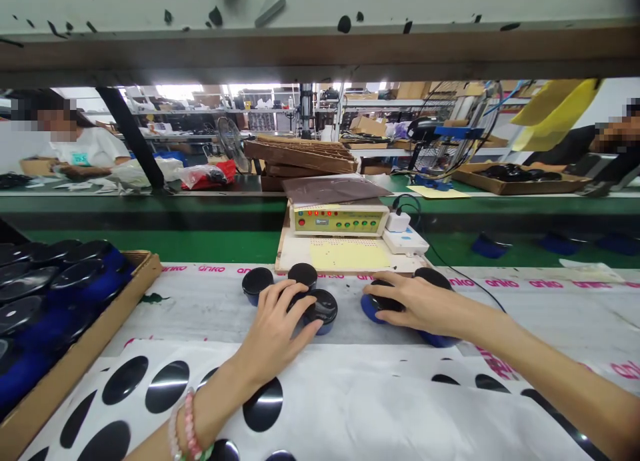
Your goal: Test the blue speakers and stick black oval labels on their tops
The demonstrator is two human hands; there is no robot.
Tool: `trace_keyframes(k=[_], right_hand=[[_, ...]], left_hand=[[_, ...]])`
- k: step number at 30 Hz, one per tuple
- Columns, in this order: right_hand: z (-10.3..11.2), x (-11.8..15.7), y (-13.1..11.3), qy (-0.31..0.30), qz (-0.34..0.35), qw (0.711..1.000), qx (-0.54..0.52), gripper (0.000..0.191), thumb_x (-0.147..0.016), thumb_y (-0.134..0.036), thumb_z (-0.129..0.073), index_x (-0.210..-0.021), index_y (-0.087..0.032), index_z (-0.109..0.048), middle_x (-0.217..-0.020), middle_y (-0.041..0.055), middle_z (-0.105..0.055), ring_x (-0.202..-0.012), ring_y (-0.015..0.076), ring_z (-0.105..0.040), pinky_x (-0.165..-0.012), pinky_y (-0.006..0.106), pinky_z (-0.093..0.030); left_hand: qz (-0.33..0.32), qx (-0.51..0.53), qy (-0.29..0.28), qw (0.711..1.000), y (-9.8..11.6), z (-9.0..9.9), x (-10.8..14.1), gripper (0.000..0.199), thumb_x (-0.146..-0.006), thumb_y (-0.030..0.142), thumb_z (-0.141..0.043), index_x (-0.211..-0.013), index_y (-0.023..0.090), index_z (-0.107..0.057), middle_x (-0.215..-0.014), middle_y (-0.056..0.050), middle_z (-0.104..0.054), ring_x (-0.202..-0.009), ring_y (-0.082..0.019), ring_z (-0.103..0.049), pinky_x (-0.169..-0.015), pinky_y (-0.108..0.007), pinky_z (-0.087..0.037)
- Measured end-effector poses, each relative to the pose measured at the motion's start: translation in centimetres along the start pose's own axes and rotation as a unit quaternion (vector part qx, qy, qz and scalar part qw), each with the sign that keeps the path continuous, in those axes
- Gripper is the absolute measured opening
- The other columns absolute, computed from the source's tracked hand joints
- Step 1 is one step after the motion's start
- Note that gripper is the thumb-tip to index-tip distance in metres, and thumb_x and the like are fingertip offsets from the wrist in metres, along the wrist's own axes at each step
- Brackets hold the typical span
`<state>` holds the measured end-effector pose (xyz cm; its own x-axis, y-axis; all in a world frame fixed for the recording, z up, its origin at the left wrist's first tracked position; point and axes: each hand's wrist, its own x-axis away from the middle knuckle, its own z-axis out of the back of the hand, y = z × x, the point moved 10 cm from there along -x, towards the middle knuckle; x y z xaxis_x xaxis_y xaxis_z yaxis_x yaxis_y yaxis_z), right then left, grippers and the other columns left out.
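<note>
My left hand (pixel 277 321) curves its spread fingers over a cluster of round blue pieces with glossy black tops. One of them lies partly hidden under the fingers, and my thumb touches the front piece (pixel 325 306). Two more black-topped pieces, the left one (pixel 257 284) and the rear one (pixel 303 274), stand just beyond the fingertips. To the right, my right hand (pixel 407 301) is closed around another round blue piece with a black top (pixel 370 308). Further black-topped pieces, such as the rear right one (pixel 435 278), sit behind and beneath that hand.
A cardboard box (pixel 145 264) of similar pieces stands at left. A white sheet with black discs (pixel 167 386) covers the front. Behind are a control box (pixel 340 221), a power strip (pixel 407 241) with a cable, and a green conveyor (pixel 225 244) carrying blue pieces. A shelf (pixel 320 48) hangs overhead; people work beyond.
</note>
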<state>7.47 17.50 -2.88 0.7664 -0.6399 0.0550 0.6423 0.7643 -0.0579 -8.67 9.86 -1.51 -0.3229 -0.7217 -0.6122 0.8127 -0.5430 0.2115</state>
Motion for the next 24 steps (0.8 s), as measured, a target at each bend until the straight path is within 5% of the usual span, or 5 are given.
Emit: trace_keyframes(k=[6, 11, 15, 19, 24], right_hand=[[-0.5, -2.1, -2.6, 0.04, 0.037, 0.998, 0.008, 0.032, -0.092, -0.041, -0.047, -0.12, -0.032, -0.058, -0.114, 0.0072, -0.059, -0.078, 0.0192, -0.065, -0.066, 0.031, -0.05], [1.3, -2.8, -3.3, 0.104, -0.003, 0.994, 0.045, 0.04, -0.091, -0.041, -0.048, -0.126, -0.024, -0.054, -0.113, 0.0148, -0.06, -0.076, 0.0258, -0.065, -0.058, 0.035, -0.048], [3.2, -2.0, -11.4, 0.131, 0.11, 0.985, -0.026, 0.026, -0.088, -0.036, -0.055, -0.108, -0.021, -0.059, -0.1, 0.0097, -0.065, -0.081, 0.0255, -0.064, -0.06, 0.034, -0.051], [-0.6, -0.3, -22.4, 0.002, 0.322, 0.943, -0.078, 0.014, -0.079, -0.022, -0.065, -0.092, -0.019, -0.061, -0.089, 0.004, -0.067, -0.077, 0.0199, -0.065, -0.059, 0.026, -0.053], [-1.2, -0.8, -24.7, 0.029, 0.354, 0.934, -0.033, 0.006, -0.082, -0.018, -0.056, -0.078, -0.023, -0.058, -0.077, -0.0004, -0.067, -0.067, 0.0148, -0.061, -0.057, 0.021, -0.051]], left_hand=[[0.03, 0.014, 0.001, 0.999, -0.7, 0.1, 0.0, 0.017, -0.09, 0.026, -0.054, -0.104, 0.018, -0.06, -0.112, -0.008, -0.059, -0.113, -0.025, -0.045, -0.095, -0.043, -0.035], [0.108, 0.02, -0.044, 0.993, -2.7, 1.4, -1.4, 0.022, -0.094, 0.03, -0.044, -0.106, 0.019, -0.058, -0.115, -0.008, -0.058, -0.114, -0.022, -0.046, -0.097, -0.037, -0.034], [0.201, 0.027, -0.183, 0.962, -5.3, 2.9, -1.2, 0.032, -0.097, 0.033, -0.031, -0.093, 0.019, -0.06, -0.084, -0.003, -0.063, -0.076, -0.016, -0.057, -0.067, -0.027, -0.042], [0.253, 0.068, -0.404, 0.877, -5.6, 1.1, 3.9, 0.032, -0.068, 0.043, -0.07, -0.051, 0.02, -0.055, -0.045, 0.005, -0.05, -0.041, -0.011, -0.043, -0.043, -0.024, -0.029], [0.318, 0.08, -0.474, 0.817, -5.8, -0.9, 8.7, 0.033, -0.06, 0.039, -0.076, -0.052, 0.02, -0.05, -0.046, 0.007, -0.048, -0.044, -0.011, -0.045, -0.041, -0.021, -0.029]])
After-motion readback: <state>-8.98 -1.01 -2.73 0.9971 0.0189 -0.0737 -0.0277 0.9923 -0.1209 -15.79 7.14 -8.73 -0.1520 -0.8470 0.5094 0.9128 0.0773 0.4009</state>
